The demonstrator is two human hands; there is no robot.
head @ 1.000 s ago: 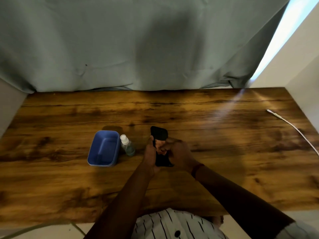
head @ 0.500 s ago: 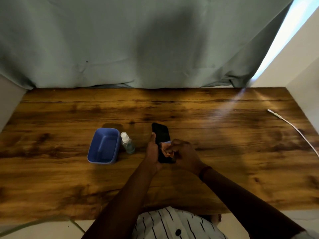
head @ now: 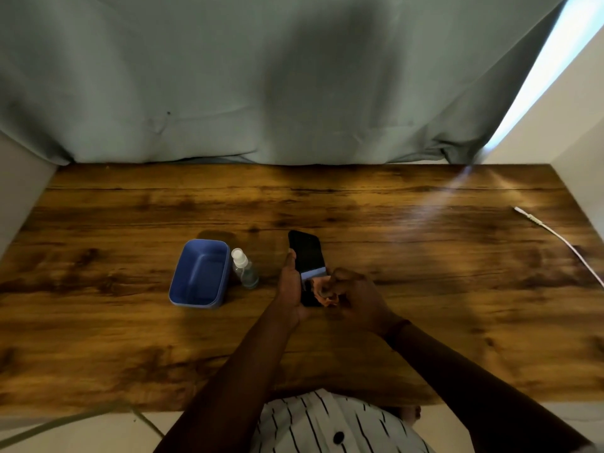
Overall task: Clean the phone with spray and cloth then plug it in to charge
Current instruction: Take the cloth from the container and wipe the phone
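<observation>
A black phone [head: 306, 253] is held above the wooden table [head: 425, 289], screen up, its far end pointing away from me. My left hand [head: 291, 286] grips its left edge and lower end. My right hand [head: 356, 297] has curled fingers bunched on a small cloth [head: 323, 294], pressing it against the phone's lower part. A small clear spray bottle [head: 244, 271] with a white cap stands just left of the phone. A white charging cable [head: 562, 240] lies at the table's far right, plug end pointing inward.
A blue plastic tub [head: 199, 273] sits next to the spray bottle on its left. A grey-green curtain [head: 261, 93] hangs along the table's back edge. White walls close in both sides. My striped shirt shows at the near edge.
Both hands and the phone shifted slightly right and toward me. More of the phone's upper screen is uncovered as my right hand with the cloth slid down to the lower part.
</observation>
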